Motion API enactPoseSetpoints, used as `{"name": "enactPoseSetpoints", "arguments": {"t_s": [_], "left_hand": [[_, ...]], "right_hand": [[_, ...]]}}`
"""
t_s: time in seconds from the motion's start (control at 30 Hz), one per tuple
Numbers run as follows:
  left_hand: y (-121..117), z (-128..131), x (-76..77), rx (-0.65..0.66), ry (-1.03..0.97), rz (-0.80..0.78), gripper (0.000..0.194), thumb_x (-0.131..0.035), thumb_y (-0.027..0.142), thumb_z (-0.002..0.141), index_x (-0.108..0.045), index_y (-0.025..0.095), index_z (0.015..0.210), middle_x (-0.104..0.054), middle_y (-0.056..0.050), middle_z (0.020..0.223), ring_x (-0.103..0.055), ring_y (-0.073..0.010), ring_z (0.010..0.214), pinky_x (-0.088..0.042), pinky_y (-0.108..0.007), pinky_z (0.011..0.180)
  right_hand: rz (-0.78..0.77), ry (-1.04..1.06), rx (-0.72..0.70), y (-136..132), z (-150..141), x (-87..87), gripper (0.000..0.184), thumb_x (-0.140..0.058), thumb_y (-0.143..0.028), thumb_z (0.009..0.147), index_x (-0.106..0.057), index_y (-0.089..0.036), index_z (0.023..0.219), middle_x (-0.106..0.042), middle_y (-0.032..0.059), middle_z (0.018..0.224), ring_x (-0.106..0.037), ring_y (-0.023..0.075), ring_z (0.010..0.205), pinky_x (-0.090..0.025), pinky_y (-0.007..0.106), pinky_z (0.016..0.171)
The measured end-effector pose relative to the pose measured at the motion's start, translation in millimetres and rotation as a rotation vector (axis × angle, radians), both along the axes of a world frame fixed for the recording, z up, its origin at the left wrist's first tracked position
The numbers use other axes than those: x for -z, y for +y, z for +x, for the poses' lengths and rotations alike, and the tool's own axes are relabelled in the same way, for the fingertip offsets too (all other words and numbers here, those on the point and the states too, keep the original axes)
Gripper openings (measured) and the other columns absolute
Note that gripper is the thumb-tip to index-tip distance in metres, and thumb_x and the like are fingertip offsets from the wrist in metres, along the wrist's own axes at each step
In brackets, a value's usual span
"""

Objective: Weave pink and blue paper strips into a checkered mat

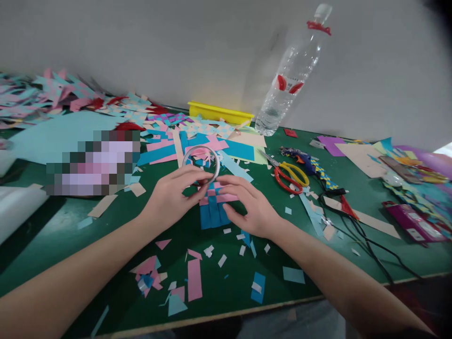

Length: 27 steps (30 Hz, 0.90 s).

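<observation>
A roll of clear tape (202, 162) stands on edge above a small woven mat of blue and pink paper strips (213, 205) on the green table (52, 221). My left hand (173, 193) grips the roll, thumb and fingers pinched at its lower rim. My right hand (252, 207) lies over the right side of the woven mat, fingers curled and pressed on it, fingertips close to the roll.
Red and yellow scissors (291, 176) lie to the right, beside a black cable (367, 240). A clear plastic bottle (293, 75) and a yellow tray (219, 113) stand at the wall. Paper scraps, woven pieces and coloured sheets cover the table.
</observation>
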State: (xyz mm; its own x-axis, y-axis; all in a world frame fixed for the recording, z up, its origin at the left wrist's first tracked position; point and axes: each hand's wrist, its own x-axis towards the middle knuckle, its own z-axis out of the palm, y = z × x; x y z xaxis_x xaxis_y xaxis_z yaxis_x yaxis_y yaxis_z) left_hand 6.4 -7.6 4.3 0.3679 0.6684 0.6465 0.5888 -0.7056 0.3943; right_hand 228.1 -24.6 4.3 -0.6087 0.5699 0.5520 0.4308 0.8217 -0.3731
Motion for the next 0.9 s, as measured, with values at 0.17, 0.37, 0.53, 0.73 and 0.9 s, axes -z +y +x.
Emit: {"name": "enactPoseSetpoints", "arguments": {"t_s": [0.17, 0.37, 0.53, 0.73, 0.9], "left_hand": [[1, -2, 1.4, 0.002, -0.011, 0.031, 0.016, -0.057, 0.022, 0.092, -0.068, 0.020, 0.104, -0.073, -0.006, 0.100, -0.070, -0.0195, 0.090, -0.058, -0.031, 0.081], [0, -1, 2.1, 0.053, 0.013, 0.085, 0.016, -0.056, 0.018, 0.092, -0.067, 0.017, 0.105, -0.072, -0.008, 0.099, -0.070, -0.0187, 0.089, -0.058, -0.028, 0.079], [-2, 1, 0.5, 0.137, 0.063, 0.132, 0.015, -0.055, 0.015, 0.092, -0.065, 0.015, 0.104, -0.071, -0.010, 0.097, -0.068, -0.0189, 0.089, -0.057, -0.028, 0.078], [-4, 0, -2.1, 0.137, 0.045, 0.092, 0.008, -0.055, 0.012, 0.089, -0.063, 0.014, 0.092, -0.066, -0.008, 0.090, -0.064, -0.0178, 0.084, -0.054, -0.028, 0.074], [-6, 0, -6.2, 0.063, -0.071, -0.039, 0.008, -0.055, 0.013, 0.087, -0.059, 0.017, 0.082, -0.060, -0.003, 0.083, -0.058, -0.0142, 0.074, -0.049, -0.025, 0.065]], "right_hand": [[0.001, 0.018, -0.003, -3, -2, -4.5, 0.030, -0.051, -0.017, 0.092, -0.052, -0.021, 0.123, -0.056, 0.0135, 0.137, -0.051, 0.0231, 0.132, -0.048, 0.043, 0.107], [0.001, 0.112, 0.038, -2, -6, -2.3, 0.025, -0.052, -0.017, 0.093, -0.057, -0.023, 0.116, -0.068, 0.0079, 0.113, -0.063, 0.0195, 0.109, -0.054, 0.036, 0.093], [-0.009, 0.193, 0.130, 1, -15, -4.8, 0.009, -0.058, -0.018, 0.092, -0.062, -0.022, 0.099, -0.071, 0.0039, 0.093, -0.065, 0.0169, 0.090, -0.054, 0.030, 0.081], [0.092, 0.082, 0.179, 10, -20, -14.6, 0.005, -0.060, -0.020, 0.093, -0.064, -0.021, 0.090, -0.073, 0.0027, 0.091, -0.066, 0.0168, 0.088, -0.049, 0.032, 0.085], [0.203, -0.035, 0.185, 18, -27, -19.8, 0.012, -0.053, -0.021, 0.098, -0.063, -0.020, 0.092, -0.074, 0.0019, 0.092, -0.066, 0.0150, 0.085, -0.041, 0.034, 0.092]]}}
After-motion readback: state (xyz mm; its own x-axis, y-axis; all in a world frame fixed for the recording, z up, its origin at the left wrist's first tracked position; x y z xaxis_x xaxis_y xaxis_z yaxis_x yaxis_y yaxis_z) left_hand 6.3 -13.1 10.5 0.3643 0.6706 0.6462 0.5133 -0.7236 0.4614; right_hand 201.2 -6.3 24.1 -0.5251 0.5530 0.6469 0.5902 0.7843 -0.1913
